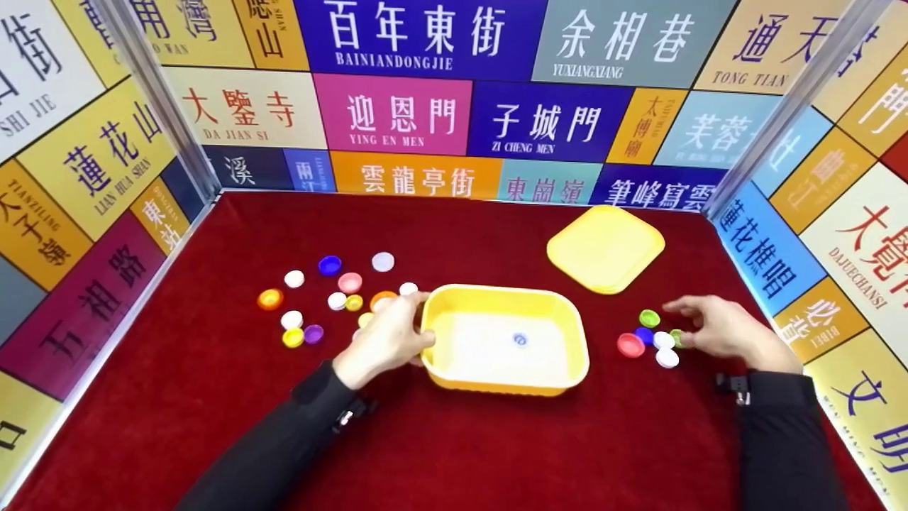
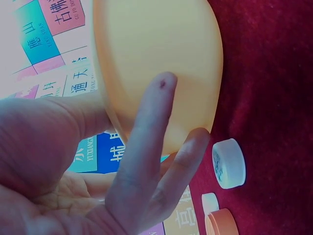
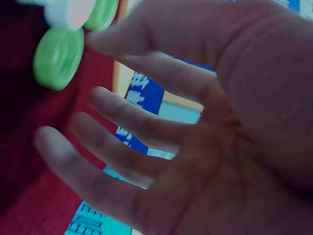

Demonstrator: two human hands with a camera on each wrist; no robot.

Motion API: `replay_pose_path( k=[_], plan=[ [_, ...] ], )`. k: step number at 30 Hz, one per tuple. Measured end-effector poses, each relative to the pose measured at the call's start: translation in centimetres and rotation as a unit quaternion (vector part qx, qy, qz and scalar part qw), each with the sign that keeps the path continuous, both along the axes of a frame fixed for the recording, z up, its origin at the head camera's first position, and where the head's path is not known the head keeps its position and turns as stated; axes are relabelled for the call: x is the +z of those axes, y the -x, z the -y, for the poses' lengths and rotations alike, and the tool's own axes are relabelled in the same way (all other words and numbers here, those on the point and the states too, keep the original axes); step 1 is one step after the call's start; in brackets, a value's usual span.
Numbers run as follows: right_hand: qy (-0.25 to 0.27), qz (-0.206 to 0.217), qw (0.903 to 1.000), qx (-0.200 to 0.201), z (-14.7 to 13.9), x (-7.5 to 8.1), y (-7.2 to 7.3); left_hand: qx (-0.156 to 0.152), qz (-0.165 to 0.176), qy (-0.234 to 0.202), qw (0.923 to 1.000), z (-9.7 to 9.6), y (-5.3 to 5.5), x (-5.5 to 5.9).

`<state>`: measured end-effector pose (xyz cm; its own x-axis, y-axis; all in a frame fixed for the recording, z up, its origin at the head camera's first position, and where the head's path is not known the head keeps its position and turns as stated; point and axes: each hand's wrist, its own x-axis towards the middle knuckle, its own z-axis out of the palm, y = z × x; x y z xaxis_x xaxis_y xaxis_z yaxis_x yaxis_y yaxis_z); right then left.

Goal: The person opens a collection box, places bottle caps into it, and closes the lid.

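Observation:
My left hand (image 1: 389, 333) grips the left wall of a yellow plastic box (image 1: 507, 387), thumb over the rim and fingers against the outside. A small blue round mark (image 1: 520, 340) shows on the box's pale floor. In the left wrist view a white bottle cap (image 2: 229, 163) and an orange cap (image 2: 222, 223) lie beside those fingers. My right hand (image 1: 738, 333) is spread, palm empty, at the right-hand group of caps. Its thumb tip is close to a green cap (image 3: 58, 59) and a white cap (image 3: 71, 13). A red cap (image 1: 630, 345) and a blue cap (image 1: 644, 336) lie there too.
Several more caps are scattered left of the box, among them an orange cap (image 1: 270, 299), a blue cap (image 1: 330, 265) and a purple cap (image 1: 313, 334). A yellow lid (image 1: 606, 248) lies at the back right. Sign-covered panels (image 1: 397, 113) border the red cloth (image 1: 454, 454).

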<state>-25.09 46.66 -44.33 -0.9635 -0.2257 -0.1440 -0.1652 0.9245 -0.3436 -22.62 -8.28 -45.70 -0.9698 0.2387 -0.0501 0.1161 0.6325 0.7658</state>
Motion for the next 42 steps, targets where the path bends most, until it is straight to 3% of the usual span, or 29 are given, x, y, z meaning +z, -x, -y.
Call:
replay_pose_path(
  k=[8, 14, 17, 24, 34, 42],
  plan=[
    [-0.004, 0.015, 0.9997, 0.018, -0.2, -0.6, 0.5, 0.012, 0.004, 0.018, 0.9998, 0.1, 0.1, 0.1],
    [0.009, -0.005, 0.9999, -0.006, 0.0, -1.2, 0.7, 0.010, 0.007, 0.007, 0.9999, -0.1, 0.0, -0.1],
    [0.008, -0.008, 0.9999, -0.010, 0.0, -1.3, 0.8, 0.017, 0.002, 0.023, 0.9996, -0.1, -0.1, 0.0],
    [0.010, -0.013, 0.9996, -0.022, 0.2, -0.7, 0.9, 0.016, 0.001, 0.026, 0.9995, 0.0, 0.0, 0.0],
    [0.013, -0.076, 0.9966, -0.029, 2.3, 1.4, 0.4, 0.009, 0.014, 0.002, 0.9999, -0.1, 0.2, -0.1],
    [0.043, -0.173, 0.9840, 0.013, 6.1, 2.5, -0.7, 0.002, 0.012, -0.016, 0.9998, 0.0, 0.2, -0.3]
  ],
)
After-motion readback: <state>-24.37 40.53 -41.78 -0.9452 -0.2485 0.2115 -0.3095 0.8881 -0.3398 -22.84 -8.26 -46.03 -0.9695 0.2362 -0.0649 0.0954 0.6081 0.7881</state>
